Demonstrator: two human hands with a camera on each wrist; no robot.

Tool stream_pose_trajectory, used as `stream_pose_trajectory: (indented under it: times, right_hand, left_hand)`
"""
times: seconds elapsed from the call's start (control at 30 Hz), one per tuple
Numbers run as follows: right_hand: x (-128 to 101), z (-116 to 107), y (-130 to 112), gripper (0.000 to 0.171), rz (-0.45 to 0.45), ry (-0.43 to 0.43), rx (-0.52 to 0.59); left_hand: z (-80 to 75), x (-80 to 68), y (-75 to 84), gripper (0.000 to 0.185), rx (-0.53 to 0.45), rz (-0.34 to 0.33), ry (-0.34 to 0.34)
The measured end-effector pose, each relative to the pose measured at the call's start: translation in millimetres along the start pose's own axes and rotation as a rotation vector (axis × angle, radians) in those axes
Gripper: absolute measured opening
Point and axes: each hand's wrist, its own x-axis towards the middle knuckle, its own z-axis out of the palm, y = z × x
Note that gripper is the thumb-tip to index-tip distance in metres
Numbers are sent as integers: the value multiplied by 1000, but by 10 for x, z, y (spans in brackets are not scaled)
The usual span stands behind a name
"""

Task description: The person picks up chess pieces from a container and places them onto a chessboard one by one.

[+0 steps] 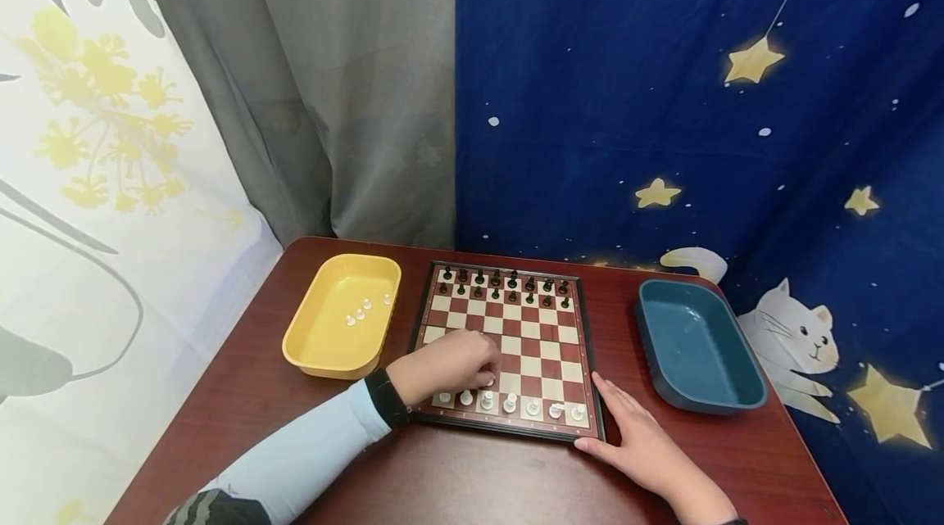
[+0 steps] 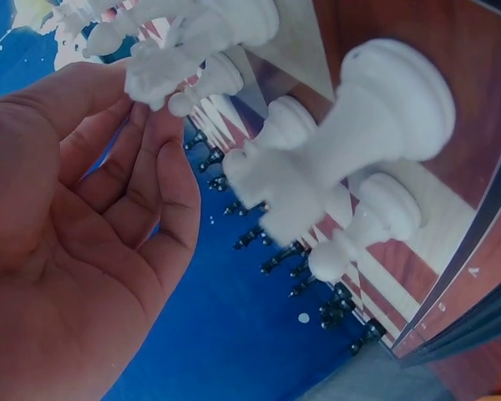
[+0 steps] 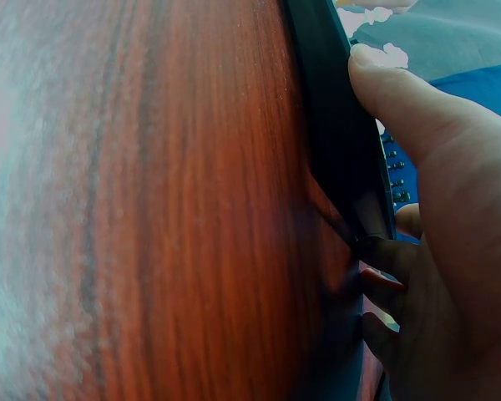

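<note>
A chessboard (image 1: 529, 347) lies on the table with white pieces (image 1: 510, 403) along its near edge and black pieces (image 1: 496, 279) in two rows at the far side. Over the near left part of the board, my left hand (image 1: 457, 361) pinches a small white pawn (image 2: 215, 82) between thumb and fingertips; the fingers partly hide it. A white rook (image 2: 342, 138) stands close to that hand in the left wrist view. My right hand (image 1: 637, 439) rests against the board's near right corner, thumb (image 3: 392, 88) at the front edge and fingers along the right side.
Left of the board stands a yellow tray (image 1: 302, 332) holding several white pawns (image 1: 360, 314). A dark blue tray (image 1: 701, 345) is on the right. Behind the wooden table (image 1: 457, 484) hang a grey curtain (image 1: 391, 99) and a blue starry one (image 1: 590, 99).
</note>
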Motion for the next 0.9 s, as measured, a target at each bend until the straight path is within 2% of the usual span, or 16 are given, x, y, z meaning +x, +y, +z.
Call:
stream_pose_trajectory:
  times: [0.13, 0.27, 0.4, 0.57, 0.63, 0.73, 0.9]
  right_hand:
    - [5, 0, -8, 116, 1, -4, 5]
    - [11, -3, -10, 116, 2, -11, 8]
    - [16, -11, 0, 118, 6, -23, 9]
    - [8, -22, 4, 118, 11, -34, 12]
    - [8, -22, 10, 118, 12, -36, 10]
    - [12, -20, 15, 118, 14, -40, 8]
    - [14, -22, 12, 119, 22, -53, 10]
  left_hand:
    - [-104, -32, -58, 10, -12, 20, 49]
    - [-318, -103, -251, 9, -29, 1, 139]
    - [-634, -237, -581, 9, -37, -88, 248]
    - [-999, -475, -1073, 11, -58, -251, 330]
    - [-1070, -564, -1256, 12, -66, -324, 338]
    - [-1082, -652, -1501, 11, -84, -412, 322]
    - [-965, -674, -1757, 8, -92, -504, 210]
